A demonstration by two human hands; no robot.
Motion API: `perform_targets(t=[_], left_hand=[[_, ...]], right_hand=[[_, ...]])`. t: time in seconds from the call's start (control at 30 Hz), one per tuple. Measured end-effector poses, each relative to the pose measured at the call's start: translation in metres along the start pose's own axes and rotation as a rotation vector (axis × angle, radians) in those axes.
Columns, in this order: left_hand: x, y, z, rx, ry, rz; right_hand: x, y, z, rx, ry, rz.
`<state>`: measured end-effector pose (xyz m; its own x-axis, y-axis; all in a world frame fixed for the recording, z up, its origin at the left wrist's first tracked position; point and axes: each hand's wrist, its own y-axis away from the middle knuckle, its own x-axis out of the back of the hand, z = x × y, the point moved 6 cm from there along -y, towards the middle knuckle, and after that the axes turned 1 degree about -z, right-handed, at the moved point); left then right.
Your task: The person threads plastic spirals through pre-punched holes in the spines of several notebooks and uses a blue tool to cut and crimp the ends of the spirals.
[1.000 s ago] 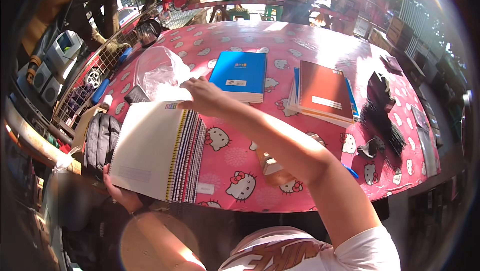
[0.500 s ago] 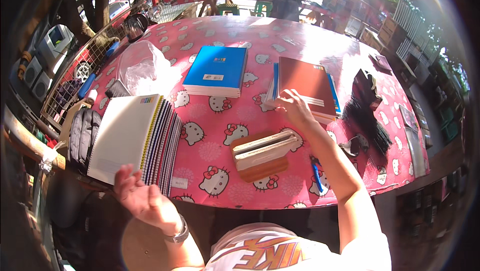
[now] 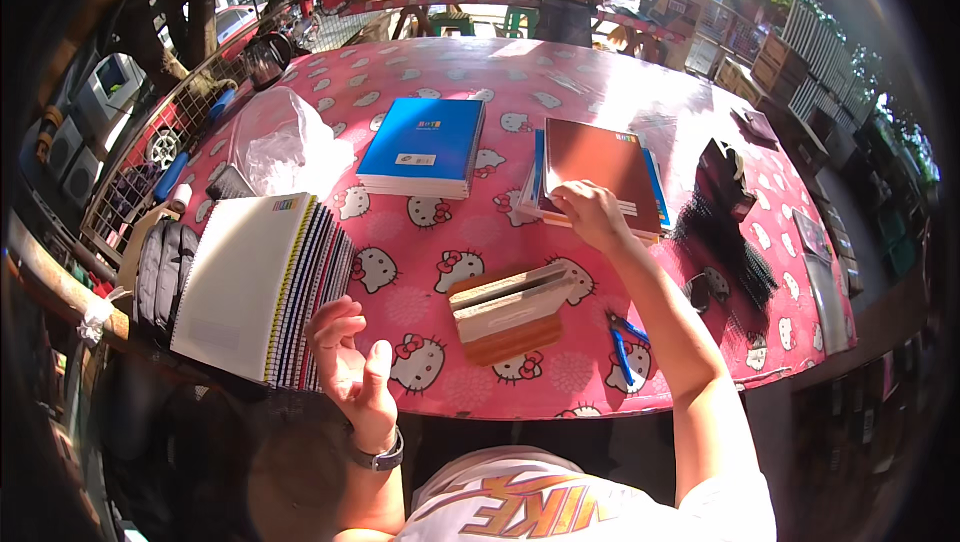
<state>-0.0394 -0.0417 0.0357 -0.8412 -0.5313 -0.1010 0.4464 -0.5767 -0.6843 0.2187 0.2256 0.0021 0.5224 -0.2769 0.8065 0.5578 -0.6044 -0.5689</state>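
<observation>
The right hand (image 3: 597,219) curls its fingers at the near edge of the brown notebook (image 3: 603,157), atop a low pile on the pink counter (image 3: 410,260) — whether they clamp it, I cannot tell. The left hand (image 3: 358,377) hovers near the spiral notebooks (image 3: 240,287), fingers and thumb apart.

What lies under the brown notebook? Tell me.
Blue covers peek out left and right of the brown notebook. It and the right hand hide the rest, so their number is unclear.

brown-covered notebook (image 3: 597,155), closed, lying flat atop blue-covered notebooks (image 3: 659,185), their edges showing either side.
</observation>
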Motion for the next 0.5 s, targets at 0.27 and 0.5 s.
perform_targets(t=[0.27, 0.5], left_hand=[[-0.128, 0.011, -0.035, 0.64, 0.66, -0.545], [-0.102, -0.012, -0.021, 0.412, 0.205, -0.245]], right_hand=[[0.107, 0.004, -0.129, -0.102, -0.534, 0.328], [0.091, 0.047, -0.144, -0.181, -1.27, 0.071]])
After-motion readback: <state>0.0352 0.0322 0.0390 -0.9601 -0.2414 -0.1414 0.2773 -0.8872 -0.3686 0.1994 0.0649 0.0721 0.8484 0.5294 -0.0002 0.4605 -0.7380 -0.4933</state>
